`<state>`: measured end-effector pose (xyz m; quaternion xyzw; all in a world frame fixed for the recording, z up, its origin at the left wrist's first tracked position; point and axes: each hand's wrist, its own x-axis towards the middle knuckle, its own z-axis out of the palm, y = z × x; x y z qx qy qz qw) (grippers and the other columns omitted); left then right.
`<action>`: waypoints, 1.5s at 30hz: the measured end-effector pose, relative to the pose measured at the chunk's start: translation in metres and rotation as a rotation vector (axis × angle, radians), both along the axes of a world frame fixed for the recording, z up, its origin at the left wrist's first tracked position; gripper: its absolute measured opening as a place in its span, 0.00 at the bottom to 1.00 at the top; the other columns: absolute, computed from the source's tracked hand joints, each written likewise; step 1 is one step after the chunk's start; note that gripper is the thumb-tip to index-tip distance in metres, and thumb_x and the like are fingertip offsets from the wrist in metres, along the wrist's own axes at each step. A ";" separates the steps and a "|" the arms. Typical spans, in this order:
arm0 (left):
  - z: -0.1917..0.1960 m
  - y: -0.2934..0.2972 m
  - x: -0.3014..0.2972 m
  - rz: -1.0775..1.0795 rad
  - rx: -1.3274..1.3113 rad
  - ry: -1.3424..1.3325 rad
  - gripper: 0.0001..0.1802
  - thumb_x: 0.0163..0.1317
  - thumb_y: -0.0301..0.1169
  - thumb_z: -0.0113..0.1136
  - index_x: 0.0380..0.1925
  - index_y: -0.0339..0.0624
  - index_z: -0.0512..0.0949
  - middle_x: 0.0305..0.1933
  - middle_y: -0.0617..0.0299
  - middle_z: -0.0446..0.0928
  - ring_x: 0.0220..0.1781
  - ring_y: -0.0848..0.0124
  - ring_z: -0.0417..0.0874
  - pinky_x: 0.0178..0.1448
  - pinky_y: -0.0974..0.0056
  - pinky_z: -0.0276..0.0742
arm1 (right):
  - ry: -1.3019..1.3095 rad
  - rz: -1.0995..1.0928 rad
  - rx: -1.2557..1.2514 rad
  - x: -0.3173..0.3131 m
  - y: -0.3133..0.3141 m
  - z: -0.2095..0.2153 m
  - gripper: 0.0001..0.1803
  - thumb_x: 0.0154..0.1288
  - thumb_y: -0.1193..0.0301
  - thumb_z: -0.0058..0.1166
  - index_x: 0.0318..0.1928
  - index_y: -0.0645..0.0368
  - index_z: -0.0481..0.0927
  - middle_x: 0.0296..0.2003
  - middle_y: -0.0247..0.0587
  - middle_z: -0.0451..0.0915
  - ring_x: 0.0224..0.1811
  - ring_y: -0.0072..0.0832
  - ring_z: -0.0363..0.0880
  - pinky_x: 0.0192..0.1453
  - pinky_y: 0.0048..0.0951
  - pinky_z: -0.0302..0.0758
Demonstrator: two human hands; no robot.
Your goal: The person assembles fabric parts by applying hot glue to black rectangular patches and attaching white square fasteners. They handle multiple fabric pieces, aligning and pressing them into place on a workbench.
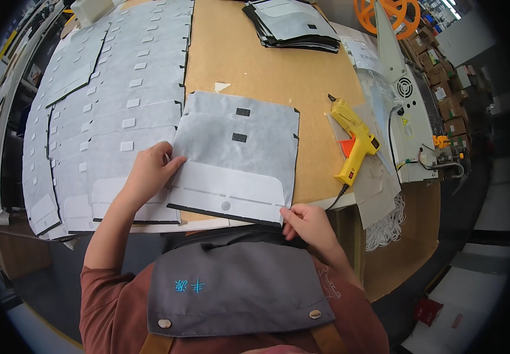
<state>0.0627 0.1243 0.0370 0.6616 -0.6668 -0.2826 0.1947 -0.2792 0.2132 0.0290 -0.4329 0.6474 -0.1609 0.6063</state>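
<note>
At the near edge of the bench (pixel 255 65) lies the grey fabric panel (pixel 240 150) I am working on, its white flap (pixel 225 190) turned toward me and two small black patches (pixel 240 137) showing farther up its face. My left hand (pixel 149 171) rests open and flat, fingers spread, pressing on the panel's left edge where it meets the neighbouring pieces. My right hand (pixel 307 223) is closed in a pinch on the lower right corner of the panel, just where the dark bottom hem ends at the bench edge.

To my left, rows of overlapping grey panels (pixel 107 94) with small white tabs cover the bench in a fanned spread, touching the piece under my left hand. Another stack of finished panels (pixel 293 25) sits at the far side, well apart. A yellow glue gun (pixel 355 138) lies to the right of my panel on a clear plastic sheet (pixel 379 177), its cord trailing off the edge near my right hand. Beyond it stands a white machine (pixel 405 112), and what may be a bundle of white cord (pixel 388 227) hangs below the bench edge. An orange reel (pixel 388 12) shows at the top.
</note>
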 end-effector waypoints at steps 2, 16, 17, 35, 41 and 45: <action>0.000 0.000 0.000 0.039 -0.061 -0.010 0.15 0.62 0.37 0.65 0.33 0.36 0.74 0.16 0.56 0.70 0.18 0.69 0.68 0.26 0.62 0.66 | 0.263 0.037 -0.295 -0.004 -0.006 0.006 0.18 0.67 0.60 0.60 0.32 0.65 0.81 0.20 0.39 0.80 0.22 0.23 0.80 0.28 0.25 0.74; 0.016 0.006 -0.004 0.091 0.181 0.632 0.09 0.67 0.31 0.58 0.32 0.35 0.78 0.25 0.73 0.70 0.28 0.84 0.65 0.33 0.75 0.62 | 1.146 0.429 -1.468 -0.011 -0.357 0.016 0.19 0.59 0.63 0.63 0.51 0.53 0.80 0.53 0.35 0.78 0.58 0.36 0.75 0.54 0.37 0.75; 0.015 0.010 0.000 0.114 0.191 0.649 0.09 0.67 0.31 0.57 0.32 0.35 0.78 0.25 0.73 0.70 0.28 0.84 0.65 0.33 0.75 0.62 | 1.202 0.474 -1.474 -0.009 -0.375 0.010 0.20 0.59 0.62 0.64 0.52 0.51 0.80 0.54 0.34 0.78 0.59 0.36 0.74 0.55 0.36 0.75; 0.003 0.016 0.014 0.160 0.232 0.822 0.11 0.70 0.33 0.54 0.31 0.38 0.78 0.22 0.73 0.68 0.24 0.84 0.63 0.28 0.75 0.59 | 0.876 0.482 -1.364 -0.029 -0.437 0.023 0.11 0.65 0.60 0.56 0.45 0.45 0.85 0.41 0.30 0.84 0.44 0.32 0.83 0.46 0.38 0.77; 0.002 0.016 0.020 0.254 0.413 1.152 0.19 0.76 0.42 0.45 0.33 0.41 0.76 0.18 0.74 0.60 0.16 0.84 0.54 0.18 0.73 0.49 | 0.353 0.103 -1.671 0.014 -0.431 0.096 0.09 0.67 0.72 0.54 0.44 0.62 0.82 0.36 0.45 0.85 0.34 0.30 0.86 0.42 0.29 0.79; 0.008 0.012 0.018 0.377 0.425 1.243 0.25 0.75 0.50 0.43 0.33 0.39 0.74 0.18 0.72 0.60 0.16 0.83 0.52 0.17 0.74 0.48 | -0.180 0.185 -1.510 0.070 -0.351 0.146 0.11 0.72 0.74 0.52 0.51 0.62 0.80 0.41 0.38 0.84 0.43 0.24 0.84 0.46 0.23 0.78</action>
